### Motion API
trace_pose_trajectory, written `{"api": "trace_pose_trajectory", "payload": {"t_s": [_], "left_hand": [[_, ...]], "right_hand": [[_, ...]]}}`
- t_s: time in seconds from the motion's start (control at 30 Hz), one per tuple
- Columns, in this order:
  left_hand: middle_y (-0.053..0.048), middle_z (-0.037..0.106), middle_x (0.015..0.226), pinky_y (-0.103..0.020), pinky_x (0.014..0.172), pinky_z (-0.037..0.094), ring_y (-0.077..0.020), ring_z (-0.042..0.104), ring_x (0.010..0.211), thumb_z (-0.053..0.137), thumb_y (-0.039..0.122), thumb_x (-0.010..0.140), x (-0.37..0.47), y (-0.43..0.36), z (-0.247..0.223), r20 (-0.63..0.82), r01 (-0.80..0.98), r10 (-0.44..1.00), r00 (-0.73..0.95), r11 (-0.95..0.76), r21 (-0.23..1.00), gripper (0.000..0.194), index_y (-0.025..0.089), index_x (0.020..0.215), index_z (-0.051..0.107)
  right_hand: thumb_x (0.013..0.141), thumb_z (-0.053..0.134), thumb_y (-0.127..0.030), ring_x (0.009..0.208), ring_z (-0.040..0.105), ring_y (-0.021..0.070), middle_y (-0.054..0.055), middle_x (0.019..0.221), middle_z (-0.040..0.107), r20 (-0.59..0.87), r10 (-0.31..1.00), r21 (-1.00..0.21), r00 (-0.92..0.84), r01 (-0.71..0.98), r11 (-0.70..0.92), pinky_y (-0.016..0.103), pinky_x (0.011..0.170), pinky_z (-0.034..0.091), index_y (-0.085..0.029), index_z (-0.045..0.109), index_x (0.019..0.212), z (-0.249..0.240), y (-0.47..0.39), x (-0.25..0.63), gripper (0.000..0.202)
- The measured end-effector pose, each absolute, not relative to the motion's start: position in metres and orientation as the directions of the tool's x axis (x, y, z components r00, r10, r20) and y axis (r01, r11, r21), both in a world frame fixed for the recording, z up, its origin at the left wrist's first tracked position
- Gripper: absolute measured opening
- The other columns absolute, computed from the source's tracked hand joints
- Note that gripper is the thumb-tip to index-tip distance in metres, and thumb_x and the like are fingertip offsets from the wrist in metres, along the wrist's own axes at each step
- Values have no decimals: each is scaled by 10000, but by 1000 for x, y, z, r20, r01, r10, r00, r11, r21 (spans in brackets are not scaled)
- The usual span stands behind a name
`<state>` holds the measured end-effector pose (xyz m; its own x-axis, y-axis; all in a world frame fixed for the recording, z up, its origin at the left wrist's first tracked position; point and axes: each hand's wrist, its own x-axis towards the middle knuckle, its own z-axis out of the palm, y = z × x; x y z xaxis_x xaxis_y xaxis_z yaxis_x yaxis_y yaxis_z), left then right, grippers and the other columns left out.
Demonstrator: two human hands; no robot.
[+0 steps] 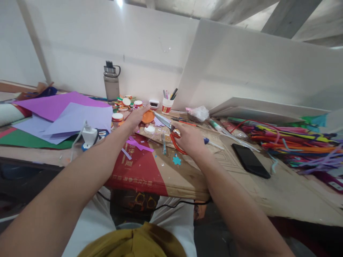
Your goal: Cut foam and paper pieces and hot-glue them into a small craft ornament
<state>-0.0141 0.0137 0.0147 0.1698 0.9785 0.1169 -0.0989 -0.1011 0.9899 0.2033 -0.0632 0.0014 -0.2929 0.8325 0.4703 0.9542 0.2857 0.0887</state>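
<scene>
A white wall [80, 46] is seen behind the counter [281, 185], which is covered with flattened cardboard. A large white board [254, 67] is leaned against the wall at the right. Grey concrete beams [289, 16] are seen overhead, and a bright light [119, 3] is caught at the top edge.

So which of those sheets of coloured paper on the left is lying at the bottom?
The green sheet: it lies flat on the table, and the lilac sheet and purple sheet overlap it.
</scene>
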Motion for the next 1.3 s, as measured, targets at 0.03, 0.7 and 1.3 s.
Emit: {"api": "trace_pose_trajectory", "payload": {"t_s": [0.03, 0.7, 1.3], "left_hand": [[-38, 653, 565, -196, 320, 295, -83, 458, 321, 536, 488, 870, -14, 14, 14, 117, -103, 978, 172, -101, 990, 349, 157, 762, 564], [-25, 618, 521, -190, 306, 279, -82, 463, 323, 551, 489, 864, -16, 17, 12, 116, -123, 979, 170, -96, 988, 348, 164, 740, 549], [-26, 623, 539, -185, 319, 288, -80, 458, 330, 549, 459, 863, -18, 11, 18, 84, -187, 971, 224, -42, 981, 305, 164, 786, 544]], "right_hand": [[896, 500, -315, 925, 654, 240, 65, 1073, 718, 468, 833, 95, -295, 954, 284, 299, 700, 409, -284, 561, 1281, 1, -63, 204, 391], [872, 486, -220, 958, 638, 231, 67, 1082, 704, 453, 827, 91, -333, 940, 328, 303, 743, 420, -264, 564, 1266, 1, -61, 204, 405], [857, 490, -211, 957, 646, 220, 76, 1073, 716, 487, 833, -205, -264, 892, 402, 293, 808, 444, -227, 627, 1201, -1, -57, 204, 371]]}}
